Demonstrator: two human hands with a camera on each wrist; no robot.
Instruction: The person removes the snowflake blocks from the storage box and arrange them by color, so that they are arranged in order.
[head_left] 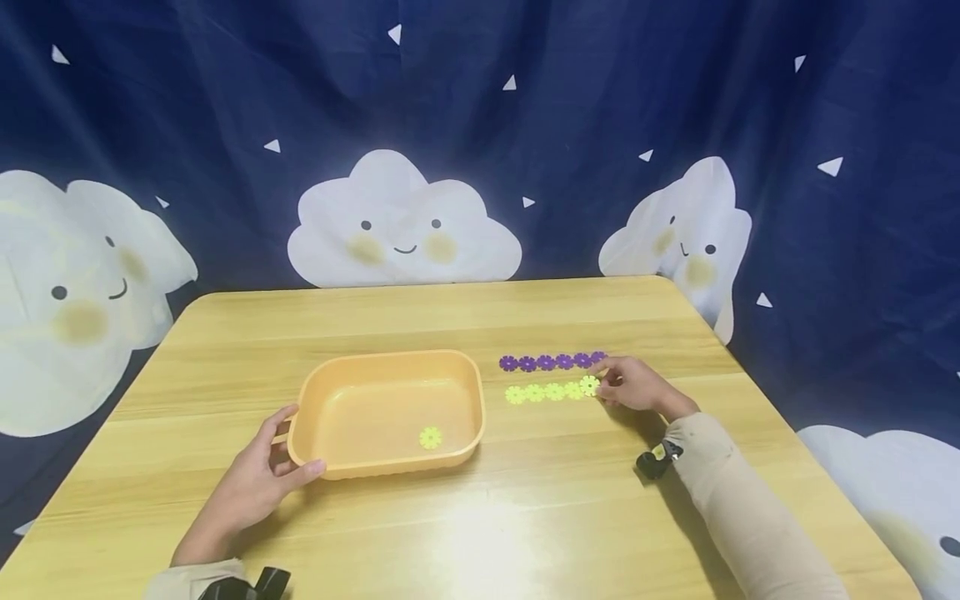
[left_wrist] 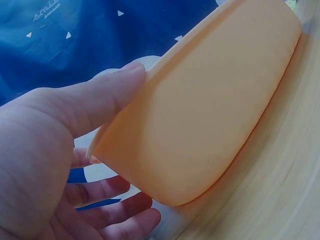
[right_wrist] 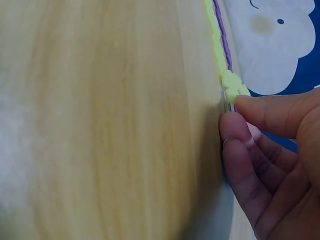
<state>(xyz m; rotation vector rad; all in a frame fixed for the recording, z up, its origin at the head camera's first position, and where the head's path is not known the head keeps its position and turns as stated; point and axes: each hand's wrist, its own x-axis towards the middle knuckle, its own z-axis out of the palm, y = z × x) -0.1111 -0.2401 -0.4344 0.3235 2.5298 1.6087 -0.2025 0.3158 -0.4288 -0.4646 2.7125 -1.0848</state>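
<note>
In the head view my left hand (head_left: pixel 251 475) grips the left end of an orange plastic basin (head_left: pixel 390 458). The left wrist view shows the thumb over its rim and the fingers curled beside the end wall. One yellow-green flower-shaped disc (head_left: pixel 431 437) lies inside the basin. To the right, my right hand (head_left: pixel 637 385) pinches another yellow-green flower disc (head_left: pixel 590 385) between thumb and fingers, at the right end of a row of yellow flower discs (head_left: pixel 543 392). Just behind runs a row of purple flower discs (head_left: pixel 546 362), its right end close to my fingers.
A light wooden table (head_left: pixel 525 500) with rounded corners bears everything. Behind it hangs a dark blue curtain (head_left: pixel 465 83) printed with smiling clouds and small white triangles. A small black device (head_left: pixel 658 460) sits at my right wrist.
</note>
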